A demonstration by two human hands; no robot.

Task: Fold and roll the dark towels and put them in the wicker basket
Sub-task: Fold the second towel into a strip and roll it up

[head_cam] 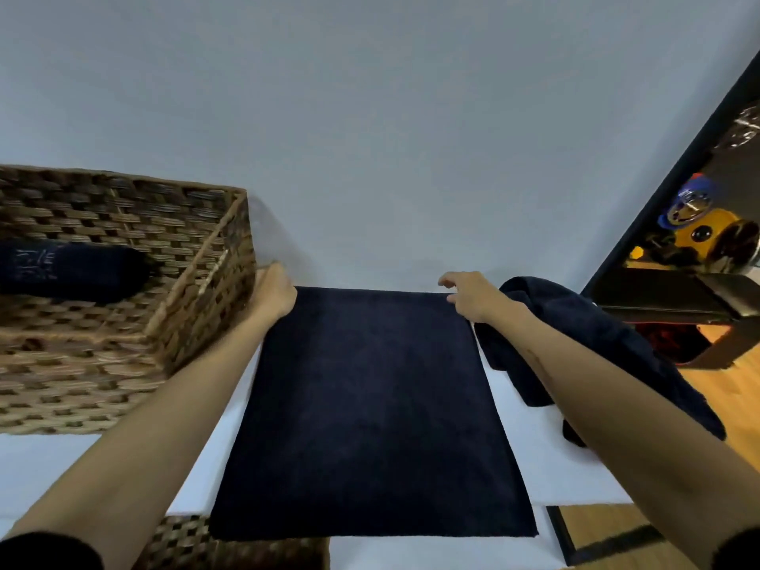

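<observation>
A: Towel [370, 413]?
B: Flat at centre, long axis twelve to six.
A: Hands?
B: Left hand [273, 292] at eleven corner, grip unclear. Right hand [473, 298] at one corner, loosely open, touching edge.
A: Basket [123, 335]?
B: At nine, nearer left.

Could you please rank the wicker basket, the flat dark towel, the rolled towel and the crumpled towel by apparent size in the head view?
1. flat dark towel and wicker basket: too alike, and the basket is cropped
2. crumpled towel
3. rolled towel, partly cropped
</observation>
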